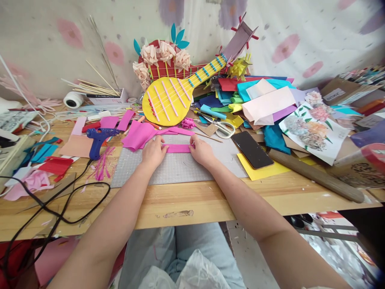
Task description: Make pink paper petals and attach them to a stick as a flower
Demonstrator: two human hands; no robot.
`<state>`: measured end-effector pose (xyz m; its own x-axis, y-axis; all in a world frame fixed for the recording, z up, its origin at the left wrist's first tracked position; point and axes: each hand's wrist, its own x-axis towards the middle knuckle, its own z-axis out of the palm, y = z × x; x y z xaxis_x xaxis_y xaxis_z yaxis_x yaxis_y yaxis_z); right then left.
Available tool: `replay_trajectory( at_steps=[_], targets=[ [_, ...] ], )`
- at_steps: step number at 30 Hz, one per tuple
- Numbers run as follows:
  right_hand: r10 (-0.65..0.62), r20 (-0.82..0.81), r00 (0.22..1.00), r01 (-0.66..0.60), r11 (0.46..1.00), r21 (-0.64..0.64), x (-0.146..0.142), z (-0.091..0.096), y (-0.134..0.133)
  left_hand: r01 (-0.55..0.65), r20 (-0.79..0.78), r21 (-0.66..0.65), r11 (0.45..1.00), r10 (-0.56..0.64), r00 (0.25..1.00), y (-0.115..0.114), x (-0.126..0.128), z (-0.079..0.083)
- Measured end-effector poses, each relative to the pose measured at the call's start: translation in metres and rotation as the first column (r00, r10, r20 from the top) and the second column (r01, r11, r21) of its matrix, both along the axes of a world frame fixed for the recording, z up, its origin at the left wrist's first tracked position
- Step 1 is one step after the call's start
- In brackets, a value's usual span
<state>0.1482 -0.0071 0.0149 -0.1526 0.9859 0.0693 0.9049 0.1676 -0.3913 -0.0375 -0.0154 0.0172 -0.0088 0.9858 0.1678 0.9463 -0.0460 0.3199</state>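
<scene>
A narrow pink foam strip (178, 148) lies flat on a grey cutting mat (180, 166) at the middle of the wooden table. My left hand (154, 152) pinches the strip's left end with curled fingers. My right hand (201, 151) pinches its right end the same way. A larger sheet of pink foam (138, 134) lies just behind my left hand.
A blue glue gun (99, 138) with a black cord lies left of the mat. Behind stand a yellow foam guitar (168, 100), scissors (221, 127) and a heap of coloured foam sheets (258, 100). A black phone (252, 149) and a wooden rolling pin (315, 176) lie right.
</scene>
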Motion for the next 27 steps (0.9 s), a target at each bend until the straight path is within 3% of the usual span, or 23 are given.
replay_trajectory(
  at_steps=[9,20,27],
  targets=[
    [-0.040,0.012,0.999,0.040,0.999,-0.027,-0.0014,-0.0024,0.0019,-0.029,0.010,-0.006,1.000,0.029,1.000,0.0018,-0.0004,-0.0014],
    [0.017,0.088,0.996,-0.018,1.000,0.002,-0.0046,0.0007,-0.0010,-0.040,-0.015,-0.003,0.999,0.040,0.999,0.0027,-0.0002,-0.0016],
    [0.004,0.112,0.994,-0.004,1.000,0.001,-0.0061,0.0001,-0.0022,0.072,-0.066,0.108,0.992,-0.066,0.996,0.0034,0.0013,-0.0042]
  ],
)
